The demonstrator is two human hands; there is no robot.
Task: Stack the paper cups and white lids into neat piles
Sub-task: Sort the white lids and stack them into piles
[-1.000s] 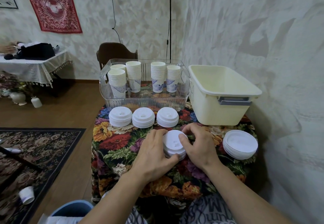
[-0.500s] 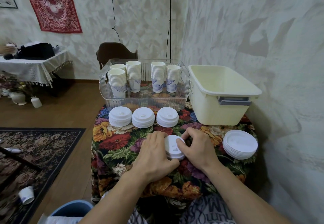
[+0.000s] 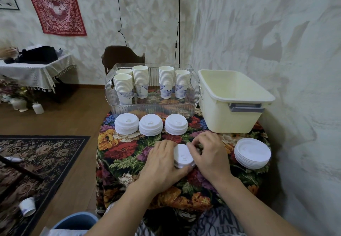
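A small pile of white lids [image 3: 183, 156] sits mid-table on the floral cloth. My left hand [image 3: 162, 163] curls round its left side, thumb under the near edge. My right hand [image 3: 210, 154] curls round its right side, fingertips on the far rim. Three neat lid piles [image 3: 151, 125] stand in a row behind. A looser pile of upturned lids [image 3: 252, 152] lies at the right edge. Several stacks of paper cups [image 3: 166, 81] stand inside a clear plastic tray [image 3: 153, 109].
A cream plastic tub [image 3: 230, 102] stands at the back right against the wall. The small table [image 3: 129, 150] drops off at left to wood floor and a rug. A single cup [image 3: 27, 206] lies on the floor; a blue bucket [image 3: 75, 221] sits near my knees.
Both hands have closed in tighter around the lid pile, covering more of its sides. The pile looks more compact and has shifted slightly toward me.
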